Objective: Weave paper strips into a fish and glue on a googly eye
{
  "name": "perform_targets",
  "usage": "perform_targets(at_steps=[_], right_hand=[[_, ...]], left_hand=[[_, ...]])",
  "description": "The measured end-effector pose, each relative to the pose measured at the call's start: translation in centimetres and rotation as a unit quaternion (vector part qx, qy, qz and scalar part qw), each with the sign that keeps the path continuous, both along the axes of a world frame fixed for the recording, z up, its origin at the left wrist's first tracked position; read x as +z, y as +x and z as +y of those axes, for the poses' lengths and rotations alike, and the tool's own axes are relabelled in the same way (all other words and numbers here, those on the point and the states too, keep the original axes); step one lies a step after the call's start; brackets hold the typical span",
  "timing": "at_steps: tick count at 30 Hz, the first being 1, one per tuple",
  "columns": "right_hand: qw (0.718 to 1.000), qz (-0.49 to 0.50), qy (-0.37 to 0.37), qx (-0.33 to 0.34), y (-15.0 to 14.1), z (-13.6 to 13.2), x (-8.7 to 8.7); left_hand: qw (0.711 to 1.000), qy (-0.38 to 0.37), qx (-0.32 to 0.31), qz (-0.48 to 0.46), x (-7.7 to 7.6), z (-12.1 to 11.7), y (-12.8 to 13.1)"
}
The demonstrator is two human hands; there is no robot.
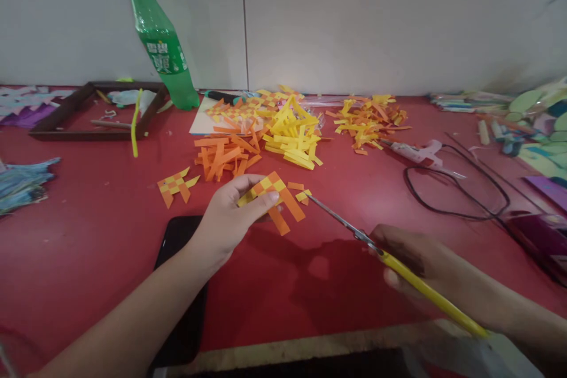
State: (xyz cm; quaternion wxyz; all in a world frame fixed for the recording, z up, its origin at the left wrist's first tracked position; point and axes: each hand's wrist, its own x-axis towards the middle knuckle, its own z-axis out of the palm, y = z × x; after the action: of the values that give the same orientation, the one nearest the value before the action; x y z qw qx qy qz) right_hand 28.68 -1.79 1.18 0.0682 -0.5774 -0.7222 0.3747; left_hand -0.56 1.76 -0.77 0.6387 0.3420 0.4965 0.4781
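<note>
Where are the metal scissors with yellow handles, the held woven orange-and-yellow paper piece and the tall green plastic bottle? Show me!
Metal scissors with yellow handles (395,263): head view, on the handle near the blades.
Held woven orange-and-yellow paper piece (275,183): head view, checkered part.
Tall green plastic bottle (163,56): head view, label.

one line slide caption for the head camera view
The left hand holds a woven orange-and-yellow paper piece while the right hand holds yellow-handled scissors over a red table.
</note>
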Motion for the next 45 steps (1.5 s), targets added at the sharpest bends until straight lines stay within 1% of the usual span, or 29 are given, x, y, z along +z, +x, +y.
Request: perform_targets(at_steps=[2, 4, 8, 12, 18, 23, 27, 33, 45], right_hand=[[0.999, -0.002, -0.018, 0.035, -0.6, -0.4, 1.2], [0.998, 0.007, -0.033, 0.047, -1.0, -0.8, 2.1], [0.997, -0.001, -0.060, 0.044, -1.7, -1.4, 2.7], [0.997, 0.002, -0.073, 0.031, -2.2, -1.5, 2.5], [0.991, 0.046, -0.111, 0.066, -1.7, -0.9, 1.7], [0.985, 0.045, -0.149, 0.074, -1.3, -0.6, 1.2], [0.979, 0.034, -0.179, 0.087, -1.3, -0.2, 0.8], [0.972, 0.038, -0.213, 0.089, -1.4, 0.4, 0.9], [0.970, 0.047, -0.222, 0.083, -1.4, 0.7, 0.8]], left_hand=[[1.000, 0.001, 0.014, -0.008, 0.2, 0.1, 0.0], [1.000, -0.002, 0.018, -0.012, 0.3, 0.0, 0.0], [0.999, -0.033, -0.001, -0.014, 0.7, -0.1, -0.1], [0.999, -0.046, -0.015, -0.021, 1.0, -0.3, 0.0], [0.998, -0.046, -0.048, -0.012, 0.9, -0.3, -0.2], [0.998, -0.046, -0.041, 0.004, 0.7, -0.3, -0.2], [0.998, -0.041, -0.051, -0.004, 0.5, -0.2, -0.2], [0.997, -0.040, -0.061, 0.003, 0.5, -0.1, -0.4], [0.997, -0.047, -0.065, 0.006, 0.5, 0.0, -0.3]])
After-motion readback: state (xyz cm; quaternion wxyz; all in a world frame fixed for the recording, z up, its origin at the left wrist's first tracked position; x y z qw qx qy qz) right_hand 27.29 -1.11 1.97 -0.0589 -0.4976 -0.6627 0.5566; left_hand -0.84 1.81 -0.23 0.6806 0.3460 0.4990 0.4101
